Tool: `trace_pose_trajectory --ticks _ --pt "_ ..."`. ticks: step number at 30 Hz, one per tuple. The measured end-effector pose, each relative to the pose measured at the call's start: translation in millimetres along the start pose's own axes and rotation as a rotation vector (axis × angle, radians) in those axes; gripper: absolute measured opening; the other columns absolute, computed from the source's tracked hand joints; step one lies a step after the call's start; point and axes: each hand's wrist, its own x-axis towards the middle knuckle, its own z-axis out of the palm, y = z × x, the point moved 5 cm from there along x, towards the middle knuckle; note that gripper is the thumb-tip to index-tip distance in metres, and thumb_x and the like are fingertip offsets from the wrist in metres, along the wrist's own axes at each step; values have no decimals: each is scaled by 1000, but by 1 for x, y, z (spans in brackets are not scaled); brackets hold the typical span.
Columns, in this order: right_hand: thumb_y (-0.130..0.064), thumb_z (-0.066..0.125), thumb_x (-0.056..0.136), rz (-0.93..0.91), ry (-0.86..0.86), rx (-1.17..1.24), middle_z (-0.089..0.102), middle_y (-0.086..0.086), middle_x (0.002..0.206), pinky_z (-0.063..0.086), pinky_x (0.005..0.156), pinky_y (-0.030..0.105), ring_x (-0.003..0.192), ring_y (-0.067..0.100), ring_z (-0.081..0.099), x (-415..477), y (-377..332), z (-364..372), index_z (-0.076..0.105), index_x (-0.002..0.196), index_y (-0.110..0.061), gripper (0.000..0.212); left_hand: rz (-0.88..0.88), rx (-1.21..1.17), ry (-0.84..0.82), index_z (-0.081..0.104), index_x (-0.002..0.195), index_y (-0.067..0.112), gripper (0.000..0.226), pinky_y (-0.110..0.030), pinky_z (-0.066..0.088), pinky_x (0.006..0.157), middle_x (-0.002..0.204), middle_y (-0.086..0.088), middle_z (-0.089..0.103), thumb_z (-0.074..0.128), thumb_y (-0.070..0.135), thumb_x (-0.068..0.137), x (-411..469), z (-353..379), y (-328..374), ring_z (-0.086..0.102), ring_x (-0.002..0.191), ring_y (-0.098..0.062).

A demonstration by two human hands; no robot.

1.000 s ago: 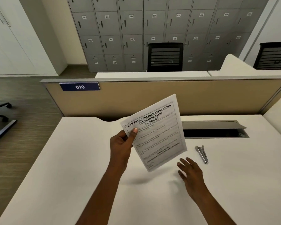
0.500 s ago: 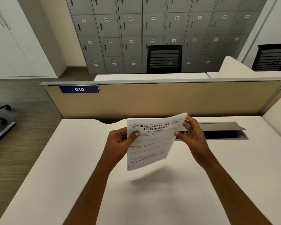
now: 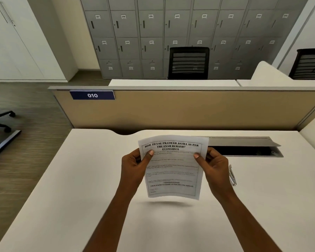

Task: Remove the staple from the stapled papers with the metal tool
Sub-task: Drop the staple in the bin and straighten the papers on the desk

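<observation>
Both hands are up over the white surface [image 3: 80, 188], and the stapled papers [image 3: 172, 168] hang between them, clear of the top, with a soft shadow lying beneath. The left hand [image 3: 135, 168] pinches the left edge near the top, thumb on the printed face, the other fingers tucked behind the sheet. The right hand [image 3: 215, 168] matches it on the right edge, thumb pressed on the front and fingers curled behind. The page faces the camera, heading at the far end, lower edge bowed a little and hanging free. The staple itself is too small to make out.

Just right of the right hand, the metal tool [image 3: 232, 175] lies flat on the surface, long and narrow, partly hidden by the wrist, touched by neither hand. Beyond it, at the far right, a cable hatch [image 3: 244, 145] sits open in the top, dark inside. A tan partition [image 3: 189, 110] runs along the far edge carrying a blue plate [image 3: 92, 95] reading 010. Behind that stand a black chair [image 3: 189, 63] and a wall of grey lockers [image 3: 153, 33].
</observation>
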Motion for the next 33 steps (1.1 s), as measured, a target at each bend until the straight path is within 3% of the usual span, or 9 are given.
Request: trace_pose_trajectory --ticks 16,24,33 --pt "-1 66 93 71 103 18 77 4 105 58 74 23 95 18 74 -14 33 -4 69 110 -12 20 -37 -28 6 79 109 20 17 -30 63 75 103 -4 81 65 16 100 -12 9 -38 78 93 -24" --pt "-2 66 93 58 96 -3 77 3 105 59 74 23 96 19 74 -14 37 -6 69 110 -13 20 -30 -31 -9 80 102 30 14 -29 63 74 100 -3 81 69 26 95 -11 11 -33 78 91 -22" --pt "1 67 91 -13 28 -26 77 3 104 58 80 23 98 17 73 3 7 -13 69 108 -7 18 64 56 -70 81 101 34 16 -30 64 74 98 0 82 70 23 97 8 9 4 79 88 -21"
